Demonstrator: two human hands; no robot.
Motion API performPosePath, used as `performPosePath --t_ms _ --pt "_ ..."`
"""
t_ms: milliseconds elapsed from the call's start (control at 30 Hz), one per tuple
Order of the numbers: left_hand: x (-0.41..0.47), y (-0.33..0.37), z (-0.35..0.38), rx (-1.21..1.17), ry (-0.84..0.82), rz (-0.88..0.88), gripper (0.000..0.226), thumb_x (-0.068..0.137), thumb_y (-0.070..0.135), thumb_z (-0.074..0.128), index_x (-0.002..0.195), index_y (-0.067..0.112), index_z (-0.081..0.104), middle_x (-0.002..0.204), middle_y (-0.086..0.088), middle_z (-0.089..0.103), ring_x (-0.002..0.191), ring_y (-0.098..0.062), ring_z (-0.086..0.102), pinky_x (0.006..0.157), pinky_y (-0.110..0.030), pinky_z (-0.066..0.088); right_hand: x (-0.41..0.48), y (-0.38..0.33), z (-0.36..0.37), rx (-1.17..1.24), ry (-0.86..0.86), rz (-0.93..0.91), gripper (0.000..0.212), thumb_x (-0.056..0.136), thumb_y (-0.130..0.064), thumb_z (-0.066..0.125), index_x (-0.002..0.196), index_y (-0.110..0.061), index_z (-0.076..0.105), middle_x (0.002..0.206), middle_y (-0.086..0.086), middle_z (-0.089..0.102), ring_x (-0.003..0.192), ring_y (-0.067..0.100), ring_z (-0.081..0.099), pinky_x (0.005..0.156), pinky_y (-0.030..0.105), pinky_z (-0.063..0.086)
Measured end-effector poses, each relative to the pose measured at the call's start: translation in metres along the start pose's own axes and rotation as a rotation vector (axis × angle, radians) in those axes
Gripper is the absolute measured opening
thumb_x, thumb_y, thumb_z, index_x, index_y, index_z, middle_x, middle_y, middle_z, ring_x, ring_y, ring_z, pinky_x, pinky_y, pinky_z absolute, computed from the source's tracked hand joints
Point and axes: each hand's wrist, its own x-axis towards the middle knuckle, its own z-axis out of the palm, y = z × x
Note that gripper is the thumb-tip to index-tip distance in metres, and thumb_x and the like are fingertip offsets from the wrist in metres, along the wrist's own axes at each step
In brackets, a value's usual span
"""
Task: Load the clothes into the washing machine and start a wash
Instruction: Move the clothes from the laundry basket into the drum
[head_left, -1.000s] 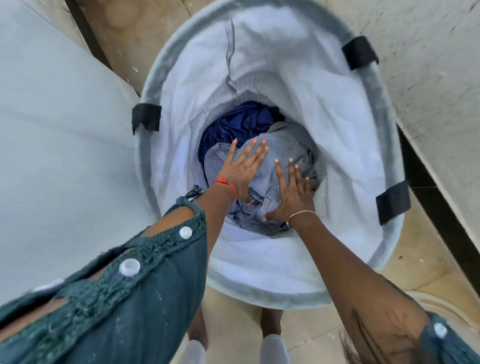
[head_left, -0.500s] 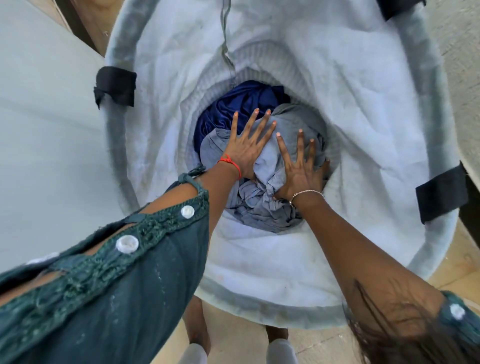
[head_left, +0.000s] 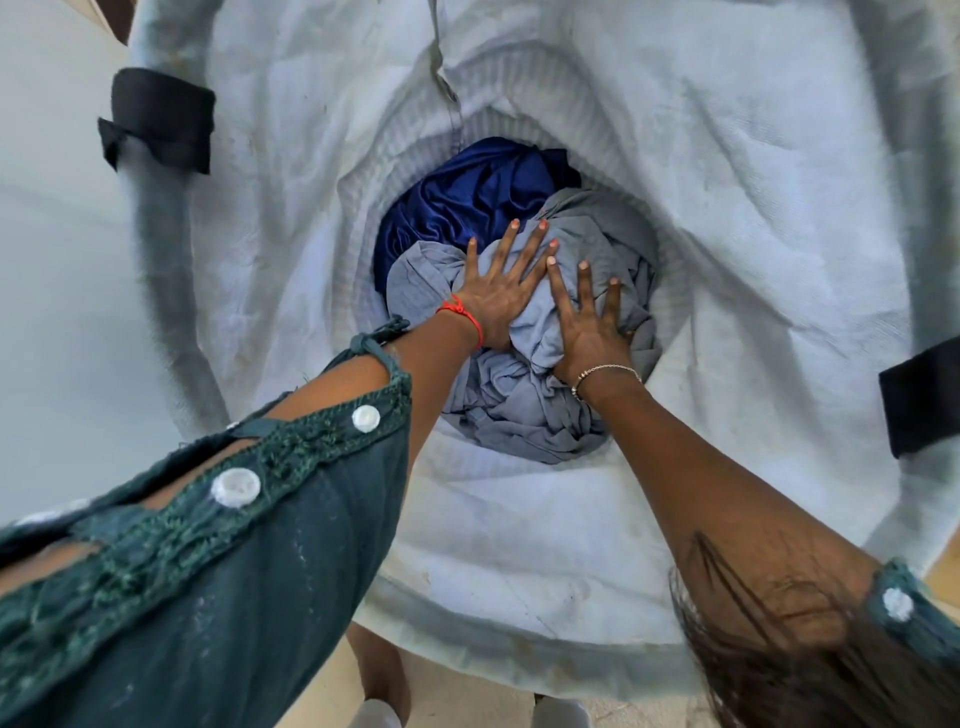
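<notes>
Head view, looking straight down: nearest the lens is a teal sleeve with white buttons on the left arm. Both bare forearms reach down past it into a tall white fabric laundry hamper.

A red thread circles the left wrist and a thin chain bracelet the right. Below them the left hand and the right hand lie side by side, palms down, on a crumpled grey-blue garment at the bottom of the hamper. The left fingers are straight and fanned apart. The right fingers are straight and spread too, and the two index fingertips nearly meet. Neither hand has cloth gathered in it; they rest flat on the heap and pinch nothing.

Beyond the fingertips, toward the hamper's far wall, a dark blue satin garment lies bunched, partly under the grey one. A black strap loop sits on the hamper's left rim.

By my reading this is the very start of loading: the clothes are all in the hamper, and no washer drum is in view. The next move calls for the fingers to curl in and bunch the grey cloth, ideally scooping the blue piece with it, then lift the bundle clear of the deep, soft walls. The satin looks slippery and may slide out of a loose hold.
</notes>
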Motion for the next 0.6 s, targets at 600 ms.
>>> performPosePath --t_ms 600 --pt "-0.064 0.008 -0.012 0.022 0.108 -0.035 0.056 0.098 -0.001 0.021 0.144 -0.006 -0.012 0.153 -0.024 -0.016 0.141 -0.045 -0.008 0.115 -0.055 0.013 -0.058 -0.038 -0.039 -0.085 0.061 -0.214 0.069 0.094 -0.008 0.037 0.148 -0.012 -0.007 0.157 0.010 0.006 0.145 0.028 0.010 0.119 0.040 0.005"
